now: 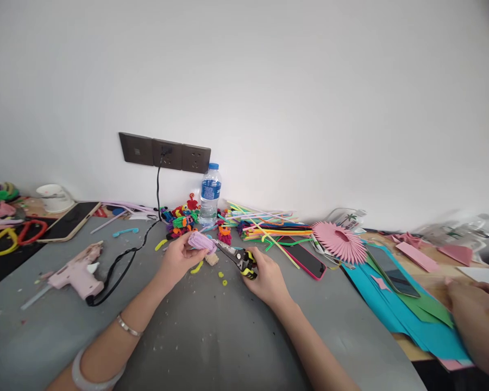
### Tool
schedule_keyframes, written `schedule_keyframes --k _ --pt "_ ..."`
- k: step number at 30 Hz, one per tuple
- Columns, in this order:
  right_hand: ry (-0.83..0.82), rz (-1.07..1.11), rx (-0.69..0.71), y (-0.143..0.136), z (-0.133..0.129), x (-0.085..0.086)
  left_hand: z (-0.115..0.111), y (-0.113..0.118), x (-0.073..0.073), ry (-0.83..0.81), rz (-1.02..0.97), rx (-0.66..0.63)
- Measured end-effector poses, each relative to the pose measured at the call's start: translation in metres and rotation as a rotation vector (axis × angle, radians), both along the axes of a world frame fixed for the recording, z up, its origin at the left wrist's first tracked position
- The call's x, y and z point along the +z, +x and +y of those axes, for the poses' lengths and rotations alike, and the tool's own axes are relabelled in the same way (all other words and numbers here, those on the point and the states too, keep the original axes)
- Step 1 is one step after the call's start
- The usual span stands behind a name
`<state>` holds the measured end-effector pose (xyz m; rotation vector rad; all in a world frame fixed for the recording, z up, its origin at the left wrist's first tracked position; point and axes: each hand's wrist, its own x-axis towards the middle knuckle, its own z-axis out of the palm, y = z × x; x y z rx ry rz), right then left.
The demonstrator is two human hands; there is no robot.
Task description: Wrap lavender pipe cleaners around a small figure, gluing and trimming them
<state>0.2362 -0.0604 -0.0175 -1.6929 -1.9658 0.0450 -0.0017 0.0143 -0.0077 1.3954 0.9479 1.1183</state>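
In the head view, my left hand (pixel 178 260) pinches a light purple fuzzy bundle (pixel 201 243) near the middle of the grey table (pixel 228 336). My right hand (pixel 267 277) is wrapped round black and yellow pliers (pixel 241 260), whose jaws point left at the bundle's right end. Whether the jaws touch the bundle I cannot tell. A small beige fuzzy piece (pixel 212 259) shows just below the bundle. Short yellow-green bits (pixel 223 279) lie on the table between my hands.
A pink glue gun (pixel 76 276) with a black cable lies left. Behind stand a water bottle (pixel 210 195) and colourful pipe cleaners (pixel 277 229). A pink-edged phone (pixel 305 260) and pink folded-paper ring (pixel 339 242) lie right. Another person's hand (pixel 476 320) is at far right, beside blue paper (pixel 407 317).
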Motion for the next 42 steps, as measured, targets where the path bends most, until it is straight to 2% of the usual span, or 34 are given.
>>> schedule_keyframes --k 19,23,26,29,32,34,36,40,42 --pt "0.001 0.033 -0.040 0.003 -0.006 -0.001 -0.001 0.001 0.005 0.004 0.011 0.020" --pt "-0.059 0.059 -0.119 0.021 -0.016 -0.002 0.000 -0.001 0.006 0.010 -0.008 0.048" --pt "-0.124 0.004 -0.204 0.046 -0.027 -0.012 0.000 0.000 0.005 0.021 -0.014 0.040" --pt "-0.102 -0.064 -0.322 0.071 -0.035 -0.027 -0.002 0.001 0.002 0.022 -0.004 0.035" --pt "-0.039 -0.109 -0.407 0.080 -0.039 -0.036 -0.004 0.003 0.000 0.022 0.018 0.031" --pt "0.025 -0.103 -0.429 0.072 -0.039 -0.031 -0.005 0.004 0.000 0.027 0.041 0.027" --pt "0.106 -0.020 -0.386 0.053 -0.036 -0.017 -0.006 0.004 0.000 0.045 0.071 0.013" --pt "0.155 0.250 -0.075 -0.003 -0.023 0.022 -0.008 0.004 0.002 0.138 0.161 -0.017" --pt "0.171 0.268 -0.004 -0.028 -0.015 0.035 -0.009 0.004 0.004 0.202 0.210 -0.025"
